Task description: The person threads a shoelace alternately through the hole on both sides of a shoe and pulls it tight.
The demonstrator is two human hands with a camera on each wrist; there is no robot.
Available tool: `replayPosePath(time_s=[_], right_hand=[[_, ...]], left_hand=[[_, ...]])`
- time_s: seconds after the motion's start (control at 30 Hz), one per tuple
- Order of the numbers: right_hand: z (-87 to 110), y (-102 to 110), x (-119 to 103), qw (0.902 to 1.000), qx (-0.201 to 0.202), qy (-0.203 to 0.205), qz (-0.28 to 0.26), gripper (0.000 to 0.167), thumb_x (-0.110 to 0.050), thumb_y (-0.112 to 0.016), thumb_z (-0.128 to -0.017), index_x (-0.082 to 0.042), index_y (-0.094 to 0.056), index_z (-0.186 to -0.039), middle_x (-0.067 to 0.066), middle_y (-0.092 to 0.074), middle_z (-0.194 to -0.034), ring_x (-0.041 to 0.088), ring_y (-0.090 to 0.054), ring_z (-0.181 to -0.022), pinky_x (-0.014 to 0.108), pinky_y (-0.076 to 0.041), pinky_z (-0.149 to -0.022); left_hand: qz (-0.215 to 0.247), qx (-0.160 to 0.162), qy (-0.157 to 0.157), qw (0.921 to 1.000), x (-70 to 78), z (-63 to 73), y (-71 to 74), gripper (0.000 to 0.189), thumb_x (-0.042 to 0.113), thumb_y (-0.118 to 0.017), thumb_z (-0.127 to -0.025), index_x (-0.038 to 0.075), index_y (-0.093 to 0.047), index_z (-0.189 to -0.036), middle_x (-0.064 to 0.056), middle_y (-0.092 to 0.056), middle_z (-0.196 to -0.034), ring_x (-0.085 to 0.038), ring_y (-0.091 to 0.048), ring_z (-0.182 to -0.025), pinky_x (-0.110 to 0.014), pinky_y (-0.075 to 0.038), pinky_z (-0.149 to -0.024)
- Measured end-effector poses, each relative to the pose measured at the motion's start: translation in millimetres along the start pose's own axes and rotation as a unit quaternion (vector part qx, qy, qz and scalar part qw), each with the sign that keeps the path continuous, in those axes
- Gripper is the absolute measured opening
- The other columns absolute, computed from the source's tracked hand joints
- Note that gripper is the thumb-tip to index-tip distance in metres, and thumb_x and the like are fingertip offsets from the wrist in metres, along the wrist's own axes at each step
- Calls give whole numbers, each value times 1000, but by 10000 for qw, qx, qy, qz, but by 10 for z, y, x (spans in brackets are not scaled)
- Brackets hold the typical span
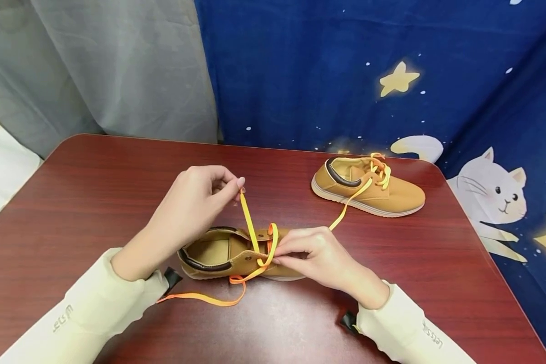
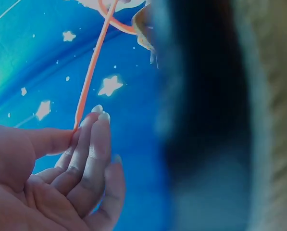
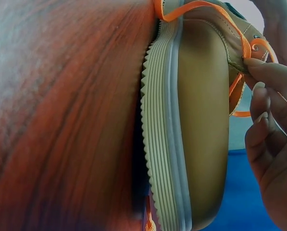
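Observation:
A tan shoe (image 1: 241, 263) lies on the table with its toe to the right. My left hand (image 1: 195, 194) is raised above its opening and pinches one end of the yellow-orange shoelace (image 1: 248, 220) between thumb and fingers. The lace runs taut down to the eyelets; in the left wrist view it rises from the fingertips of that hand (image 2: 85, 163). With thumb and fingertips, my right hand (image 1: 323, 258) pinches the shoe's front lacing edge, beside a loose lace loop (image 1: 274, 237). The right wrist view shows its thumb (image 3: 261, 67) against the edge where the lace passes.
A matching tan shoe (image 1: 391, 194) with laces stands at the back right of the dark red table (image 1: 118, 167). A loose lace end (image 1: 209, 299) trails left in front of the nearer shoe. Grey and blue curtains (image 1: 291, 76) hang behind.

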State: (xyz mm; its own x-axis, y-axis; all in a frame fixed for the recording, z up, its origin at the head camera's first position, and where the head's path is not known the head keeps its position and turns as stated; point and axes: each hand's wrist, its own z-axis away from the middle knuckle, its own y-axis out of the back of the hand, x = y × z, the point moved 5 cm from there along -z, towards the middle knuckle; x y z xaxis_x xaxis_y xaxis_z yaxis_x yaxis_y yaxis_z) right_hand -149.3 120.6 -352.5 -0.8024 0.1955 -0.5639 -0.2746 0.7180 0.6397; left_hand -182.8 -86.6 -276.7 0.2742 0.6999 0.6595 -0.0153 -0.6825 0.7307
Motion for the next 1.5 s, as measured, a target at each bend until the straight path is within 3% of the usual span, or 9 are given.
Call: replayPosePath(time_s=[0.2,0.37,0.8,0.93,1.03,1.17,1.3,1.4,1.5], right_hand=[[5,6,-8,9999,35,-3,109,16,-1,-80,-83,-12,-81,-94,-1,-78,-90,4,-70,-77,13,-53,-69],[7,0,-8,9998,56,-3,203,15,-2,-79,-84,-12,-81,-94,-1,-78,-89,4,-71,-78,13,-54,-70],[4,-12,-23,9993,28,72,370,17,-2,-80,-83,-12,-82,-96,-2,-78,-91,4,-72,-80,13,-54,-73],[2,-5,-29,9988,16,120,466,17,-2,-81,-82,-13,-82,-96,-3,-78,-91,3,-72,-80,13,-54,-73],[2,-1,-28,9985,11,147,522,17,-3,-81,-82,-13,-81,-96,-3,-78,-91,3,-71,-80,13,-54,-73],[5,-4,-19,9986,24,132,503,17,-3,-81,-82,-13,-81,-95,-3,-78,-91,3,-71,-80,12,-54,-72],[9,-8,-11,9988,46,89,472,17,-2,-81,-82,-13,-81,-95,-3,-78,-90,2,-70,-79,12,-53,-71],[7,-10,-16,9988,61,87,486,17,-3,-81,-82,-13,-81,-95,-3,-78,-90,2,-70,-78,11,-52,-69],[1,-13,-26,9984,80,100,554,17,-4,-81,-82,-14,-81,-96,-4,-77,-90,1,-69,-77,11,-51,-68]], left_hand=[[-247,142,-378,9989,209,-62,100,27,31,-57,-103,20,-73,-85,2,-71,-77,-16,-50,-59,-31,-40,-59],[-122,277,-512,9982,306,-156,187,27,31,-56,-103,19,-74,-86,1,-72,-79,-16,-53,-64,-30,-41,-61],[861,509,-600,9932,295,-373,304,27,27,-60,-102,9,-74,-89,-3,-77,-83,-9,-70,-74,-19,-47,-67],[918,618,-466,9928,233,-391,311,27,27,-60,-102,8,-73,-88,-5,-77,-82,-7,-70,-73,-19,-45,-64],[589,671,-294,9956,174,-390,273,28,27,-58,-103,10,-73,-87,-6,-75,-80,-10,-66,-71,-22,-43,-61],[-235,447,-270,9984,134,-396,163,27,25,-54,-104,11,-72,-90,-5,-74,-82,-17,-63,-74,-29,-45,-66],[-750,178,-273,9967,115,-422,73,24,22,-54,-104,11,-73,-93,-4,-73,-84,-21,-60,-74,-33,-44,-68],[-1042,-42,-104,9945,70,-445,44,21,22,-57,-102,12,-74,-94,-3,-73,-83,-21,-60,-73,-35,-45,-67],[-1409,-458,113,9889,-8,-467,25,19,20,-58,-101,13,-75,-93,-3,-73,-84,-23,-63,-78,-39,-49,-70]])
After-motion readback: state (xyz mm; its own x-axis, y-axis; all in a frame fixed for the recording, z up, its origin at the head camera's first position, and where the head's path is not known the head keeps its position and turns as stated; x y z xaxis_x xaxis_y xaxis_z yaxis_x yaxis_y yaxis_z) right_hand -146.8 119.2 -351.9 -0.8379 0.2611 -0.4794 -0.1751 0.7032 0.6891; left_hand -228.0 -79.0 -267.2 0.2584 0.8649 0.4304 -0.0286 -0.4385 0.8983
